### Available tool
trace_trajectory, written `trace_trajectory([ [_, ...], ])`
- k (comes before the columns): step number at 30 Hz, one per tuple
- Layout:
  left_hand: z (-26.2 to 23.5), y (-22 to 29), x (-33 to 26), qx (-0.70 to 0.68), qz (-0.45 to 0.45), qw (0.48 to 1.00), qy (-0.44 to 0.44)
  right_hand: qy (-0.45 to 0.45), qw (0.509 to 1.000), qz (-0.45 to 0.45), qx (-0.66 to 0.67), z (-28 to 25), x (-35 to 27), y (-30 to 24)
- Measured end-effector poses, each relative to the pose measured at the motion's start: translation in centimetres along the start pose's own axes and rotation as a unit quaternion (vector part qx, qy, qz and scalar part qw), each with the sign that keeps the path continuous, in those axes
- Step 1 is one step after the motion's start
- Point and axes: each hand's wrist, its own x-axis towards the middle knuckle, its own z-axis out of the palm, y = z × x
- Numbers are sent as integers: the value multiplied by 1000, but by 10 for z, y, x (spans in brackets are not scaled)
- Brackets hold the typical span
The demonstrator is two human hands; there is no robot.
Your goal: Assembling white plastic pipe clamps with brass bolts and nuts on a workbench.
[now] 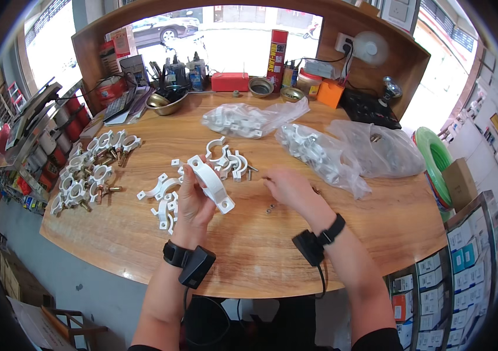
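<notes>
The white plastic pipe clamp half (211,182) is held above the worktop (260,245), gripped in the fingers of the left hand (193,202). The right hand (287,186) rests palm-down on the worktop, fingers curled near small loose screws (270,207); whether it grips anything cannot be determined. Loose clamp halves (164,205) lie just left; assembled clamps (88,169) and clear bags of clamps (319,155) lie farther out.

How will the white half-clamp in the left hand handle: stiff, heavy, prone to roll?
The white half-clamp looks like moulded plastic, so probably light and rigid; it keeps its arch in the left hand. Its smooth surface may be a little slippery. Set down, its flat end tabs would likely stop rolling, as with the loose halves lying on the wooden table.
</notes>
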Motion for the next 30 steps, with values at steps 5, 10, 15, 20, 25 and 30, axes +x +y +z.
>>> trace_trajectory([
  [5, 5, 1, -1, -24, -4, 1000, 3, -51, 996, -12, -69, 17, 38, 1],
  [10, 1, 3, 0, -20, -21, 1000, -5, -116, 985, 16, -130, 37, 63, 3],
  [15, -1, -2, 2, -8, -37, 999, -32, -38, 996, -14, -83, 31, 56, 13],
  [20, 0, -2, -2, 39, -50, 997, -50, 45, 984, 41, 167, -34, 22, -30],
  [25, -2, -10, -6, 138, -114, 978, -111, 149, 813, 52, 561, -49, -35, -58],
  [30, 3, -14, -6, 186, -137, 966, -116, 168, 841, -4, 514, -45, -47, -60],
])
